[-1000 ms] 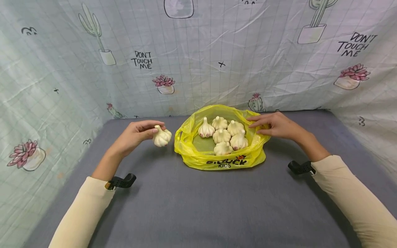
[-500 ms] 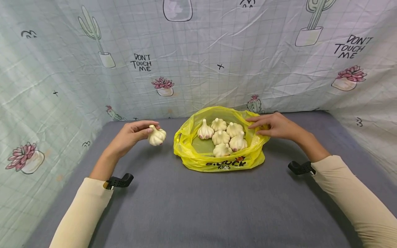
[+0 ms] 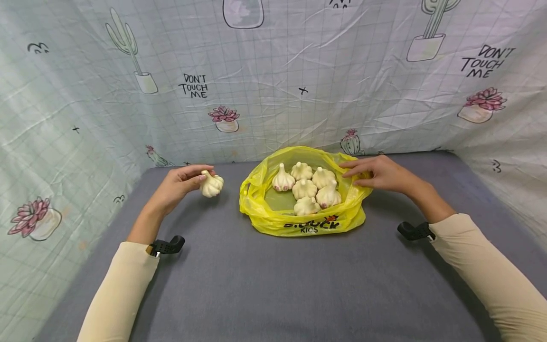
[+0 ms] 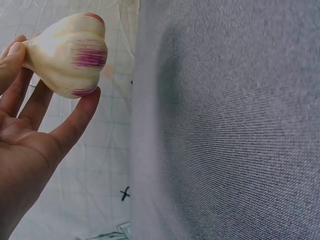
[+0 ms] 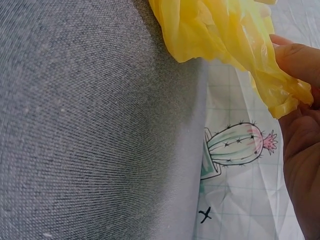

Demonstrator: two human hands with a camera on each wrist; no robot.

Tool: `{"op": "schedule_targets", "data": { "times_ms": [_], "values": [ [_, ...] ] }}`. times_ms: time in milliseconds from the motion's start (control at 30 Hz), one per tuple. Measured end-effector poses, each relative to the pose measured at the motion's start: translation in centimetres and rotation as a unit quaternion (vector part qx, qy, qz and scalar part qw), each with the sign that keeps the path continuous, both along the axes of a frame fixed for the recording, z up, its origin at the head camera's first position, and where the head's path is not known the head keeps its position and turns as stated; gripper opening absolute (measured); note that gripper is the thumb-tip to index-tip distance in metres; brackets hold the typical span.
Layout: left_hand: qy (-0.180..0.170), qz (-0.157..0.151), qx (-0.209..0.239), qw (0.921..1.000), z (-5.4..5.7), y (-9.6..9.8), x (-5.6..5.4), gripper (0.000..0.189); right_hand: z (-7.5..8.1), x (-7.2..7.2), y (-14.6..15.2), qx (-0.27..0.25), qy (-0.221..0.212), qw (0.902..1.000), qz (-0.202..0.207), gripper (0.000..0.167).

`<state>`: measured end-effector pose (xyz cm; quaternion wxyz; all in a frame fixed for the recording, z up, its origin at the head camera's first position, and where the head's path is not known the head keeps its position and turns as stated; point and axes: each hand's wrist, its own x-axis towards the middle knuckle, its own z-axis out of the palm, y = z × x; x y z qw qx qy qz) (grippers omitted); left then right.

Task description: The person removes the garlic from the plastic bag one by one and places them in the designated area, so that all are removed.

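My left hand (image 3: 176, 188) pinches a garlic bulb (image 3: 212, 184) by its neck, held above the table left of the bag. In the left wrist view the bulb (image 4: 70, 54) shows purple streaks, and a fingertip touches its underside. A yellow plastic bag (image 3: 282, 229) with black lettering lies with its mouth spread toward me. Several garlic bulbs (image 3: 304, 189) sit inside it, mostly on the right and centre. My right hand (image 3: 380, 174) grips the bag's right rim; the right wrist view shows the yellow plastic (image 5: 220, 30) pinched between thumb and fingers.
A grey cloth-covered table (image 3: 273, 280) extends under both arms. Behind and to the left hangs a pale curtain (image 3: 265, 95) printed with cacti and lettering. Each wrist wears a black camera mount, the left mount (image 3: 168, 245) hanging close over the table.
My left hand has moved left with the garlic bulb, farther from the bag. The right hand stays on the bag's rim, and the bulbs inside have not moved.
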<state>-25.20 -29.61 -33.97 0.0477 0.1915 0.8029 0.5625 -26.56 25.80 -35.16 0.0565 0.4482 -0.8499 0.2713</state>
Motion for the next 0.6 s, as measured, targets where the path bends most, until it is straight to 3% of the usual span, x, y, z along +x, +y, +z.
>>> {"op": "schedule_targets", "data": {
  "times_ms": [300,600],
  "values": [
    [-0.014,0.022,0.009,0.9996,-0.6,-0.9,-0.7,0.038,-0.3,-0.1,0.2,-0.006,-0.004,0.9999,-0.01,0.029],
    [-0.021,0.019,0.027,0.9992,-1.2,-2.0,-1.4,0.037,-0.3,-0.6,0.5,-0.005,-0.067,0.9976,-0.019,0.028]
  ]
}}
